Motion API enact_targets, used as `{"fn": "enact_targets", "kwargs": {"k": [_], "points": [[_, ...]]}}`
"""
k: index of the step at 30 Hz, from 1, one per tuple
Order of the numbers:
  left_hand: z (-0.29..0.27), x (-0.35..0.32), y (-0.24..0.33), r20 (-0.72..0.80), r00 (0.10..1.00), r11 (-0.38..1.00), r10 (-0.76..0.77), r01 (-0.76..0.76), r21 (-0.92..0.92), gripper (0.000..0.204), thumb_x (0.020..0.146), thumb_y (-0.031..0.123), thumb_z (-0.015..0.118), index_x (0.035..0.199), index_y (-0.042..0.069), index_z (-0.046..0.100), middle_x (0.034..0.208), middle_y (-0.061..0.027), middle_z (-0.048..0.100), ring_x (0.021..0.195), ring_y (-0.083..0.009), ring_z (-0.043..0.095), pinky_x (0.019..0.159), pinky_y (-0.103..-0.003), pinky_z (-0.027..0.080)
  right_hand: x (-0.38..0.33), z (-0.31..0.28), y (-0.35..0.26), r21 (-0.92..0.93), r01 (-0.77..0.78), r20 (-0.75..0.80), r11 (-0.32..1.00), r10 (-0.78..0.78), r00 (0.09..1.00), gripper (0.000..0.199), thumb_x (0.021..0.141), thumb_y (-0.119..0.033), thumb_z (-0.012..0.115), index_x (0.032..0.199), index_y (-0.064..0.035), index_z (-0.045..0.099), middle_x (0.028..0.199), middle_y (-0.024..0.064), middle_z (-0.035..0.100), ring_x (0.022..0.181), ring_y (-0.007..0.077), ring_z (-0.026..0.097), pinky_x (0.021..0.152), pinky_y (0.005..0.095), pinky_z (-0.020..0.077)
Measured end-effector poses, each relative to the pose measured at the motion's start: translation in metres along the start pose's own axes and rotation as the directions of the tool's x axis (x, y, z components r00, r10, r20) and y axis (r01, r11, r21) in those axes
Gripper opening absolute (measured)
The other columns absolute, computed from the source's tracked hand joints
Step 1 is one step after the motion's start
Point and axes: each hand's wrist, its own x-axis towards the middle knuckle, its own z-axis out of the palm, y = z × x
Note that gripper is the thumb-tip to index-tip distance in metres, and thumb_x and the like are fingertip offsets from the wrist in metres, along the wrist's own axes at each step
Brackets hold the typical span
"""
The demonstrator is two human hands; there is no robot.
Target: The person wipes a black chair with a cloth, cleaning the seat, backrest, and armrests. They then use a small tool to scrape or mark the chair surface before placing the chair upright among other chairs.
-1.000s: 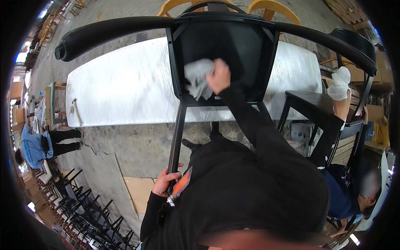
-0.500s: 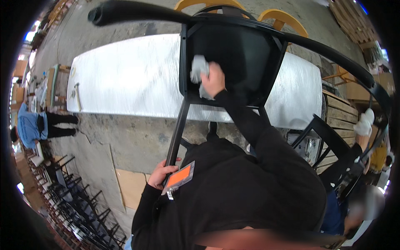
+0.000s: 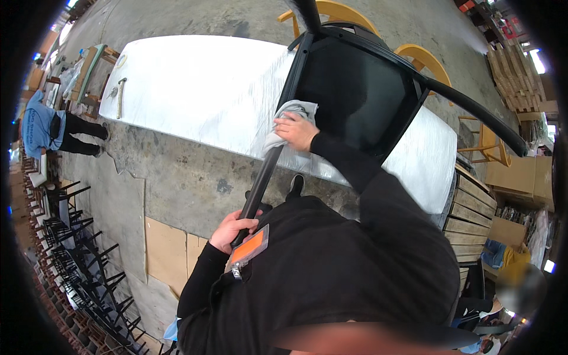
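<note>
A black chair (image 3: 361, 89) rests tipped over, its seat underside facing me and its legs sticking outward. My left hand (image 3: 232, 229) is wrapped round the end of the near-left leg (image 3: 260, 186), close to my body. My right hand (image 3: 296, 131) presses a pale grey cloth (image 3: 305, 109) round the top of that same leg, where it meets the seat frame. The cloth drapes over the joint and hides it. An orange badge (image 3: 248, 247) hangs on my chest beside my left hand.
Under the chair is a long table (image 3: 195, 89) covered in shiny white wrap, with a hammer-like tool (image 3: 120, 97) at its left. Yellow-wood chairs (image 3: 423, 59) stand beyond. A person in blue (image 3: 41, 130) is at far left, near stacked dark chairs (image 3: 89, 254). Slatted wood (image 3: 470, 210) lies right.
My right hand and the cloth have moved from the seat underside to the top of the near-left leg. The chair has turned slightly; my left hand still grips the leg end.
</note>
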Motion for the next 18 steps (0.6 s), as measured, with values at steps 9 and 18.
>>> {"fn": "enact_targets", "kwargs": {"k": [9,18], "points": [[-0.003,0.002,0.000,0.063,0.998,0.996,0.023,-0.017,-0.087,0.038,0.087,0.005,0.062,0.123,-0.003,0.051,0.072,-0.0045,0.052,0.045,-0.0118,0.050,0.044,-0.024,0.041,0.023,-0.025,0.021,-0.102,-0.389,-0.111,0.916,0.378,0.919,0.055,0.074,-0.007,0.060,0.128,-0.0094,0.059,0.143,0.0063,0.050,0.144,0.0253,0.032,0.113,0.0618,0.0206],[-0.002,0.002,0.001,0.015,1.000,0.998,0.016,-0.017,0.062,0.036,0.087,0.007,0.060,0.121,-0.003,0.055,0.073,-0.0026,0.054,0.052,-0.0112,0.052,0.049,-0.024,0.042,-0.073,0.025,-0.015,0.130,-0.185,0.062,0.974,0.178,0.982,0.057,0.067,-0.001,0.062,0.123,-0.0007,0.057,0.137,0.0102,0.050,0.138,0.0274,0.038,0.110,0.0359,0.0383]]}}
